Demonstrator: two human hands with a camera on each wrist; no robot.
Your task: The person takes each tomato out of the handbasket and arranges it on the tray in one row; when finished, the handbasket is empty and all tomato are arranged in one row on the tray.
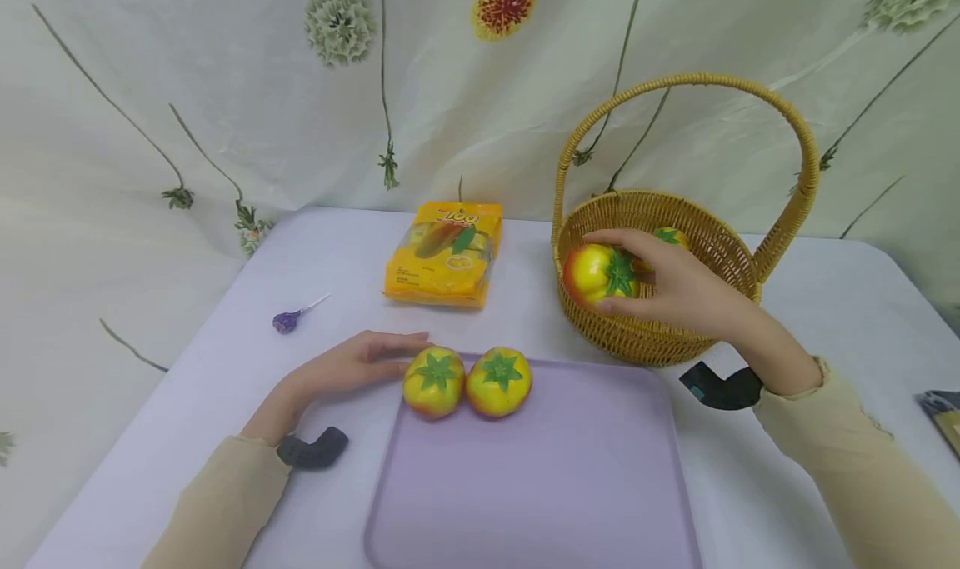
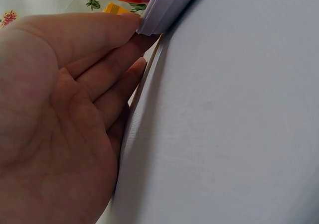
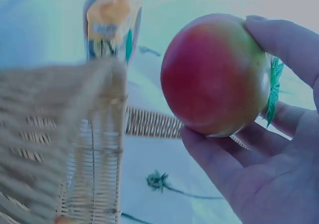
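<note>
My right hand (image 1: 682, 282) grips a yellow-red persimmon (image 1: 592, 273) with a green star-shaped calyx, thumb and fingers around its sides. It is over the left part of a wicker basket (image 1: 637, 344); in the right wrist view the persimmon (image 3: 214, 74) shows beside the basket wall (image 3: 94, 149). Another persimmon (image 1: 671, 237) is partly visible inside the basket, behind the hand. Two more persimmons (image 1: 435, 383) sit side by side at the far left of a lilac tray (image 1: 540, 486). My left hand (image 1: 348, 365) touches that tray corner, fingers fairly straight; in the left wrist view the thumb meets the tray rim (image 2: 162, 10).
A yellow candy bag (image 1: 446, 252) lies behind the tray. A purple lollipop (image 1: 287, 321) lies on the left of the white-covered table. The basket's tall handle (image 1: 697, 80) arches above it. A dark object (image 1: 941, 411) shows at the right edge. Flower-print cloth hangs behind.
</note>
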